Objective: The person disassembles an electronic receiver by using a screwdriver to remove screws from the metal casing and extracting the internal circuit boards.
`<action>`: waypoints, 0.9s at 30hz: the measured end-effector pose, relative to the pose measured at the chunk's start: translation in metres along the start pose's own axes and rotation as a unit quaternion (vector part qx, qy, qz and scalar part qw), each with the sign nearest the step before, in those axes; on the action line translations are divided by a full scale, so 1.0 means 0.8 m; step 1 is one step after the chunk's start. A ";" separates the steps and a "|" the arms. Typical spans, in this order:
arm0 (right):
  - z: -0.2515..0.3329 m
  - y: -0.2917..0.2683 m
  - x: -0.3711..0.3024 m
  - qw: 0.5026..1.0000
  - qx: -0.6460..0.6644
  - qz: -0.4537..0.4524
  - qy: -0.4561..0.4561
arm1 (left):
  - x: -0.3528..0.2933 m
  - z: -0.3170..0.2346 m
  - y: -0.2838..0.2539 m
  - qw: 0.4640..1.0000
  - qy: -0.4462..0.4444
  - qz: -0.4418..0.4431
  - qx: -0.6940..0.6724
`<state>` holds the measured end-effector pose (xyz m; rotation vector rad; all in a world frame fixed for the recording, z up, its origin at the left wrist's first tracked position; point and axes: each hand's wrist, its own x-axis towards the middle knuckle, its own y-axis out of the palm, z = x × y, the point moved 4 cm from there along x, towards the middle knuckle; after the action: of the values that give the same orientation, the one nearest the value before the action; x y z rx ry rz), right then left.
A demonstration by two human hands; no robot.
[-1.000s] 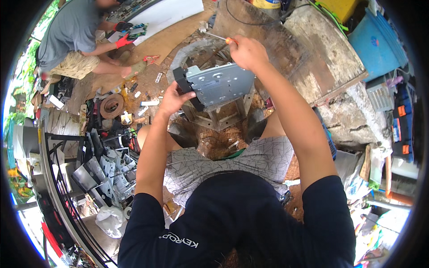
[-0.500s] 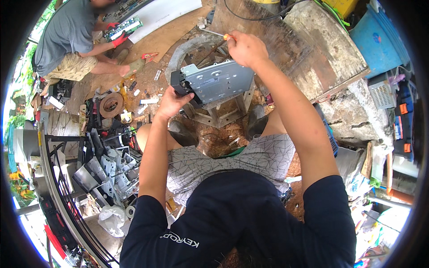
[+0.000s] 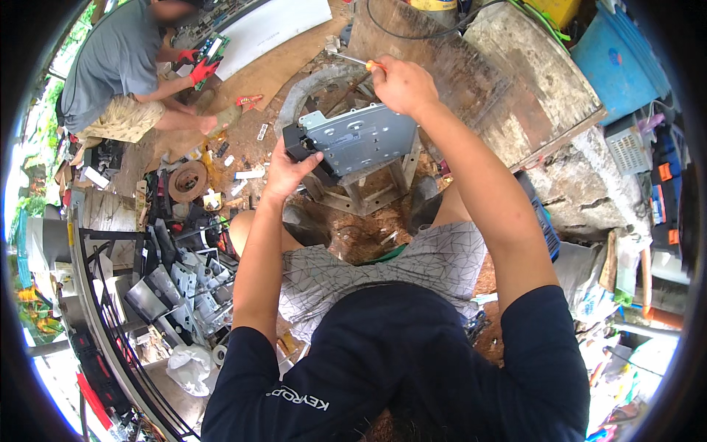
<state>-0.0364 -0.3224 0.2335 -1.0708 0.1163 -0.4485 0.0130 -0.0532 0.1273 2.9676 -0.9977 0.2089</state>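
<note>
My left hand (image 3: 286, 174) grips the near-left end of a flat grey metal electronics casing (image 3: 364, 140), its thumb over the black plastic end piece (image 3: 296, 141). The casing is tilted on edge above a metal stand (image 3: 355, 202) between my legs. My right hand (image 3: 406, 87) is closed round the orange handle of a screwdriver (image 3: 373, 65), above the casing's far edge. The screwdriver's thin shaft points left, away from the casing, and its tip seems to touch nothing. Some of my right fingers are hidden behind the hand.
Across to the far left a crouching person (image 3: 118, 66) in red gloves holds a green circuit board (image 3: 213, 50). Metal scrap (image 3: 191, 287) is heaped on my left beside a black rack (image 3: 99, 295). Wooden boards (image 3: 537, 66) and a blue tub (image 3: 618, 62) stand at the right.
My right hand and the screwdriver have shifted slightly left and down. The casing stays in my left hand, almost unmoved. The other person has turned the circuit board more upright.
</note>
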 end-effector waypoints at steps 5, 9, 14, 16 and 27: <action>-0.006 0.006 0.000 0.999 0.012 -0.039 -0.020 | 0.007 -0.006 0.002 0.999 -0.003 0.006 0.038; 0.000 0.004 -0.002 0.999 0.020 -0.009 -0.027 | 0.005 0.009 -0.009 0.998 -0.038 0.017 0.046; -0.003 0.002 -0.004 0.999 0.019 -0.021 -0.030 | 0.009 0.012 -0.011 0.996 -0.039 0.026 0.078; -0.002 0.001 -0.005 0.999 0.020 -0.017 -0.025 | 0.010 0.012 -0.010 0.997 -0.026 0.030 0.061; -0.018 -0.003 0.004 0.984 0.156 -0.071 -0.042 | 0.003 0.013 -0.007 0.999 -0.035 -0.005 0.037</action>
<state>-0.0386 -0.3362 0.2293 -0.7898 -0.1036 -0.5300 0.0195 -0.0506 0.1175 3.0667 -1.0041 0.1449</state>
